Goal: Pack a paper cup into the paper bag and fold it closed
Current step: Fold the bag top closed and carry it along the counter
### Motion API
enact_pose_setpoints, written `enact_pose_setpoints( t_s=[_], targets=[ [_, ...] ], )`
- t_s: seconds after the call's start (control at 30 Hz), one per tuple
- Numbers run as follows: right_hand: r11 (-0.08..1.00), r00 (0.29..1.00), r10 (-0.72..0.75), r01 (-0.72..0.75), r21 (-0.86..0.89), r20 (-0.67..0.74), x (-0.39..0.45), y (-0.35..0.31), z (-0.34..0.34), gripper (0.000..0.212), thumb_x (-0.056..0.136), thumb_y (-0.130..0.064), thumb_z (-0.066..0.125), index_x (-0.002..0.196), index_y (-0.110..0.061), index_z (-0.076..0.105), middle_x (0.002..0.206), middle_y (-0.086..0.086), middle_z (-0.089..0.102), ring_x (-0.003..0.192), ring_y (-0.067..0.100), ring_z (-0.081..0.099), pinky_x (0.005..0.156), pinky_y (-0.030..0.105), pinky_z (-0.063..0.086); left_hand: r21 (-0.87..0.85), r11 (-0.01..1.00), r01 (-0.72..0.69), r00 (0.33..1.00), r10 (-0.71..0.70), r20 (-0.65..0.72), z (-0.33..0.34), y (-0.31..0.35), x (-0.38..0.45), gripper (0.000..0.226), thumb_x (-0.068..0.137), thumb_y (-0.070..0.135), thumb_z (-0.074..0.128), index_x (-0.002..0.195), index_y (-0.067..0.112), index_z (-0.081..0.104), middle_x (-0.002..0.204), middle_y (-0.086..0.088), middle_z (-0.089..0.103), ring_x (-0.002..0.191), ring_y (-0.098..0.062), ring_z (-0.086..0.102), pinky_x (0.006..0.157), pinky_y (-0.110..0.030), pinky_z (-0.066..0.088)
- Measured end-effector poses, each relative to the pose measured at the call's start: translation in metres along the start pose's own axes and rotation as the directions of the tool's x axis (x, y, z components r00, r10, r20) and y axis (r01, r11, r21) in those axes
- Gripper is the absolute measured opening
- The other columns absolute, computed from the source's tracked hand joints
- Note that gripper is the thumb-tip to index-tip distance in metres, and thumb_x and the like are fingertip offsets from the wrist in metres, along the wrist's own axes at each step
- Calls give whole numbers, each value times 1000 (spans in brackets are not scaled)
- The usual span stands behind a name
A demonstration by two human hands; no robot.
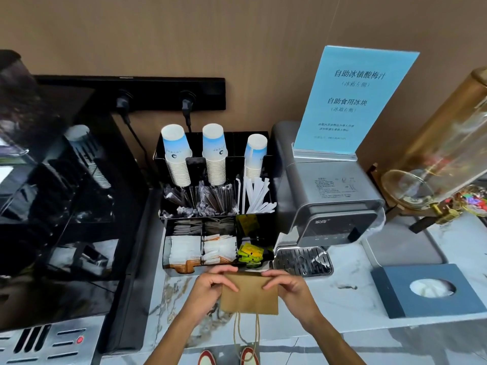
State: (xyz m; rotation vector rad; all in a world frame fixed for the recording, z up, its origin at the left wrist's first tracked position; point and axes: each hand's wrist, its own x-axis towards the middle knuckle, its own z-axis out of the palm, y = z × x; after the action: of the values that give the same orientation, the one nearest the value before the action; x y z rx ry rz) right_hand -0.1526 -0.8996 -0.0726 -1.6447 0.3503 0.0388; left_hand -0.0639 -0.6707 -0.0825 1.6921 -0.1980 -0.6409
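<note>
A flat brown paper bag (pixel 249 296) lies on the marble counter (pixel 342 299) just in front of me, its twine handles hanging over the front edge. My left hand (pixel 212 284) grips the bag's far left corner and my right hand (pixel 286 284) grips its far right corner, fingers curled over the top edge. Three stacks of upside-down white and blue paper cups (pixel 214 154) stand in a black organizer (pixel 168 248) behind the bag. No cup is visible in or beside the bag.
The organizer also holds stirrers, wrapped straws and sachets. A silver water dispenser (pixel 332 206) with a blue sign (pixel 355 101) stands to the right, then a glass drink jar (pixel 442 159). A dark tissue box (pixel 424 288) sits front right. A black coffee machine (pixel 58 196) fills the left.
</note>
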Motion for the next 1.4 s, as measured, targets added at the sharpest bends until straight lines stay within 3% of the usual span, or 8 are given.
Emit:
enact_pose_setpoints(
  t_s=[0.17, 0.27, 0.4, 0.53, 0.7, 1.07, 1.23, 1.4],
  targets=[
    [931, 999, -33, 42, -364, 31, 1, -1, -9, 43, 76, 11, 64, 75, -30, 76, 119, -19, 67, 120, 1, 45, 95, 18, 41, 383, 919, -95, 995, 78, 60, -7, -4, -1, 55, 82, -8, 61, 77, 45, 76, 130, 31, 60, 130, 8, 36, 109, -30, 34],
    [845, 998, -48, 61, -532, 38, 5, -4, -1, 35, 73, -23, 80, 75, -37, 49, 115, -24, 55, 113, 1, 45, 93, 19, 42, 514, 845, -148, 989, 114, 97, -1, 3, 0, 32, 80, 26, 77, 91, 50, 58, 129, 30, 57, 126, 5, 46, 103, -33, 45],
    [727, 995, -9, 78, -682, 104, 15, -15, 11, 42, 77, -31, 77, 94, -43, 41, 111, -15, 55, 103, 14, 50, 88, 30, 47, 459, 887, -61, 995, 17, 99, 12, 11, 5, 60, 86, 27, 78, 130, 55, 50, 127, 19, 68, 114, -2, 65, 98, -33, 57],
    [543, 967, 16, 206, -814, 256, 28, -28, 20, 49, 85, -39, 70, 130, -39, 51, 122, -6, 66, 113, 19, 54, 100, 34, 40, 607, 794, -19, 998, -19, 57, 20, 18, 12, 37, 84, 38, 78, 117, 50, 66, 98, 17, 77, 91, -7, 68, 84, -31, 57],
    [424, 975, 24, 189, -886, 220, 33, -23, 28, 31, 88, -48, 64, 116, -35, 65, 109, -2, 73, 107, 24, 59, 96, 34, 39, 654, 757, -14, 1000, -6, 28, 26, 18, 15, 10, 86, 36, 75, 97, 36, 77, 66, 20, 67, 73, -5, 62, 61, -20, 43],
    [859, 981, 160, -82, -506, 113, 25, -9, 2, 25, 68, -21, 88, 82, -33, 71, 76, -12, 71, 68, -1, 62, 65, 15, 50, 581, 809, 91, 993, -31, -112, 27, 12, 10, 7, 84, 32, 79, 90, 30, 80, 83, 10, 79, 79, -11, 69, 68, -24, 52],
    [916, 976, 205, -165, -367, 72, 20, 10, -12, 24, 73, -6, 85, 95, -10, 76, 86, -7, 77, 76, 0, 67, 69, 9, 52, 491, 863, 115, 991, -62, -123, 26, 5, 10, 6, 85, 26, 79, 91, 25, 79, 88, 4, 79, 85, -15, 72, 75, -28, 57],
    [911, 976, 208, -170, -375, 65, 22, 17, -10, 43, 71, -11, 88, 112, -15, 74, 106, -5, 75, 94, 2, 66, 77, 7, 50, 317, 932, 178, 984, -163, -74, 22, -5, 8, 24, 84, 13, 80, 106, 21, 76, 102, 7, 79, 103, -13, 71, 90, -27, 57]
  ],
)
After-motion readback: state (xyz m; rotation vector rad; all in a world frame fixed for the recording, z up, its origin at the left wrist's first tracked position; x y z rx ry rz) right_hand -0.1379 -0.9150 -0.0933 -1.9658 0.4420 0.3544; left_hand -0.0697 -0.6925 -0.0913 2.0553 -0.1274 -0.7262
